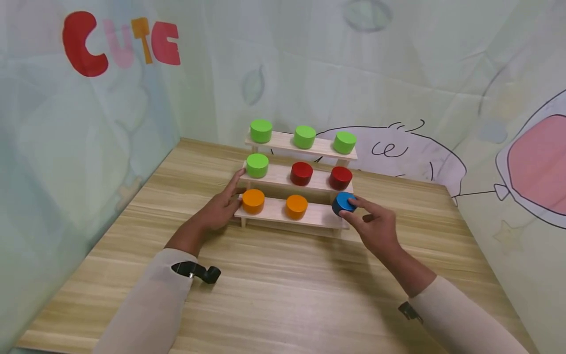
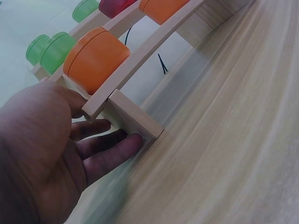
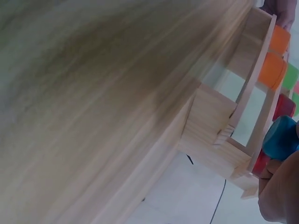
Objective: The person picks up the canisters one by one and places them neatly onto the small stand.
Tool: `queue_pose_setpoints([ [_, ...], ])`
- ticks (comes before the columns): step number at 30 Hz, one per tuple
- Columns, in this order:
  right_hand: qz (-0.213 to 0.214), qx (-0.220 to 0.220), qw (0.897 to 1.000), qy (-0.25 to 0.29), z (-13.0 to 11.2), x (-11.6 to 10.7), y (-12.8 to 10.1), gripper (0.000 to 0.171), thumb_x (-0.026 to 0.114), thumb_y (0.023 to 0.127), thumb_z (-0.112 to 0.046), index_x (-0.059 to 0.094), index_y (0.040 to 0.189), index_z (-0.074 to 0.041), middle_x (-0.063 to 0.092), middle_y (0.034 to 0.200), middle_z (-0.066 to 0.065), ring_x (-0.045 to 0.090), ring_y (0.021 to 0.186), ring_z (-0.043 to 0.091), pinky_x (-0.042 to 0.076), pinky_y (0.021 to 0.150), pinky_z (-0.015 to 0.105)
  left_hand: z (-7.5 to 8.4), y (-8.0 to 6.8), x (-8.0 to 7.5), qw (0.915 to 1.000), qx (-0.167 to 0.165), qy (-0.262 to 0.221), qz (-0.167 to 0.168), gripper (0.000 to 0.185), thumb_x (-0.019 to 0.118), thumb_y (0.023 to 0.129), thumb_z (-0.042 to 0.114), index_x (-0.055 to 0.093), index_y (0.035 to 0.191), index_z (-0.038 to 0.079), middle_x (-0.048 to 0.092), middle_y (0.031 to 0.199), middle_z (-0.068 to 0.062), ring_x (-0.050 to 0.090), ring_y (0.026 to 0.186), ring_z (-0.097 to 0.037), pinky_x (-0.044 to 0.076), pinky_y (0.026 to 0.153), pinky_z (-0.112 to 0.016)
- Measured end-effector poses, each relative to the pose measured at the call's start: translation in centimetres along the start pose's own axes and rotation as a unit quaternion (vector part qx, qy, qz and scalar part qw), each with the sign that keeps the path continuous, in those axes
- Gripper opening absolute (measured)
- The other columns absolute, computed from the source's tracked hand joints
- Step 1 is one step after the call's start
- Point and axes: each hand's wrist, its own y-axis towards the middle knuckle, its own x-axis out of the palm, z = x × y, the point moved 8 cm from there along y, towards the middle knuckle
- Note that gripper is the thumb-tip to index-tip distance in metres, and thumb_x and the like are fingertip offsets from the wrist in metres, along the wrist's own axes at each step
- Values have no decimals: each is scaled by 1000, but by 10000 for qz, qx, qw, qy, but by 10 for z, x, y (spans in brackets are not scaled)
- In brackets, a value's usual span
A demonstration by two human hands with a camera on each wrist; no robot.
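My right hand [image 1: 376, 223] pinches a blue round block [image 1: 344, 203] between thumb and fingers, at the right end of the bottom shelf. In the right wrist view the blue block [image 3: 281, 137] looks slightly raised above that shelf. My left hand [image 1: 221, 206] rests against the left end of a three-tier wooden rack [image 1: 283, 210], its fingers [image 2: 110, 161] touching the side support. Two orange blocks [image 1: 253, 201] [image 1: 296, 207] stand on the bottom shelf. One green block [image 1: 257, 165] and two red blocks [image 1: 301, 174] [image 1: 340, 178] occupy the middle shelf.
Three green blocks [image 1: 261, 131] [image 1: 304, 137] [image 1: 345, 142] sit along the top shelf. The rack stands toward the back of a wood-grain table [image 1: 274, 285]. Printed cloth walls [image 1: 283, 64] rise behind and beside the table.
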Motion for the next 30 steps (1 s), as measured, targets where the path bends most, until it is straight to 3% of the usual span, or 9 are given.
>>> queue_pose_setpoints([
  [1,-58,116,9999,-52,3,2,0,45,91,90,-13,79,133,-6,74,140,20,74,128,40,54,73,9,0,0,0,10000,-2,14,1,75,39,119,28,-6,171,58,36,176,-23,56,147,-53,50,116,-68],
  [3,-195,348,9990,-207,9,7,-1,46,91,91,-18,79,134,-7,75,141,17,71,133,40,56,81,12,0,-1,0,10000,-21,-5,4,74,39,119,28,-6,170,58,36,176,-22,55,148,-54,48,118,-69],
  [7,-433,655,9963,-338,15,16,-2,44,91,92,-21,79,132,-6,76,140,15,69,136,37,64,91,39,1,-1,0,10000,-17,-28,-8,74,39,119,28,-6,171,57,36,176,-23,54,148,-54,48,118,-69],
  [10,-541,800,9948,-325,18,19,-2,40,90,93,-21,78,127,-5,76,140,15,68,137,36,62,95,57,1,-1,1,10000,-15,-72,-34,75,39,119,27,-7,171,57,35,177,-23,56,147,-54,51,115,-67],
  [16,-699,927,9926,-362,22,19,-2,35,88,94,-21,77,124,-5,74,143,16,66,139,38,61,98,56,1,0,1,10000,-57,-57,-31,76,39,119,27,-7,170,60,35,177,-21,57,146,-53,48,118,-68],
  [19,-760,867,9924,-426,23,19,-1,34,88,95,-20,76,123,-4,74,144,16,66,138,38,62,97,55,1,0,0,10000,-76,26,19,75,39,119,28,-7,169,61,37,177,-21,54,149,-53,42,122,-70],
  [26,-902,731,9916,-577,25,21,0,33,89,93,-17,76,121,-5,76,139,16,68,136,39,64,94,55,-1,0,-1,10000,-23,17,12,76,39,119,26,-8,170,58,36,176,-23,55,148,-54,44,120,-70],
  [30,-1054,655,9903,-626,26,25,0,34,89,93,-16,76,122,-5,76,139,17,68,136,40,65,93,57,0,1,-2,9999,33,92,49,76,39,119,26,-7,171,55,37,175,-23,55,148,-54,39,124,-71],
])
